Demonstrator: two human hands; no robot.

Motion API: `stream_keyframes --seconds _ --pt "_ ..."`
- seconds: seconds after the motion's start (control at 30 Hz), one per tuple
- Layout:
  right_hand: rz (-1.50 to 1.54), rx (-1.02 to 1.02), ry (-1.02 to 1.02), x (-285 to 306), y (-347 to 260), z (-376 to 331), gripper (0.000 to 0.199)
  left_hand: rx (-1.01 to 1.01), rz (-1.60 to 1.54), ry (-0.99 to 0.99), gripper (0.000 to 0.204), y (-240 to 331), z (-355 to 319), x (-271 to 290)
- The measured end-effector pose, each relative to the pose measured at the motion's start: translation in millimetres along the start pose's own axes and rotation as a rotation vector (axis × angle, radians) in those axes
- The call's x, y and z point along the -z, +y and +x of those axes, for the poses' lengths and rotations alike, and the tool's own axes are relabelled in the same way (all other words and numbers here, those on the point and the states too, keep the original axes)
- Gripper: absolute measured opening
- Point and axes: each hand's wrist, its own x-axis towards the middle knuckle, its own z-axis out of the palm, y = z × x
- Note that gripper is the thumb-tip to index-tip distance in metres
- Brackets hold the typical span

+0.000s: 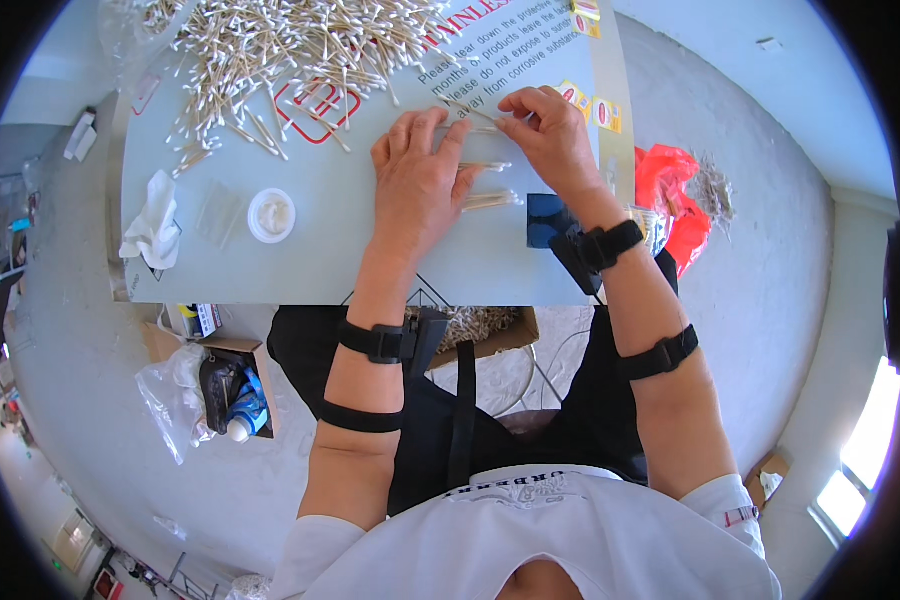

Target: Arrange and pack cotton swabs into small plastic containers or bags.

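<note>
My left hand (pixel 417 180) lies flat on the pale table (pixel 370 250), fingers pressing on a clear small bag (pixel 480 150) with cotton swabs in it. My right hand (pixel 550 135) pinches the bag's far end, with a few wooden-stick swabs at its fingertips. Just below the hands, a filled bundle of swabs (pixel 490 201) rests on the table. A big loose pile of cotton swabs (pixel 280 50) spreads across the far left of the table.
A small white round lid (pixel 271 215), a crumpled white tissue (pixel 152 228) and clear bags (pixel 218 212) sit at the left. A dark blue object (pixel 550 218) lies near my right wrist. On the floor are a red plastic bag (pixel 675 190) and cardboard boxes (pixel 225 385).
</note>
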Motion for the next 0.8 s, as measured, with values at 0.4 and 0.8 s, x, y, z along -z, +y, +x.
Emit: stream_keyframes --seconds 0.4,0.8 --pt "-0.167 0.201 -0.345 -7 -2 45 0.017 -0.044 -0.033 -0.029 0.035 7 -15 11" --pt "-0.360 0.184 -0.026 -32 -3 70 0.019 -0.079 -0.036 -0.034 0.036 8 -12 11"
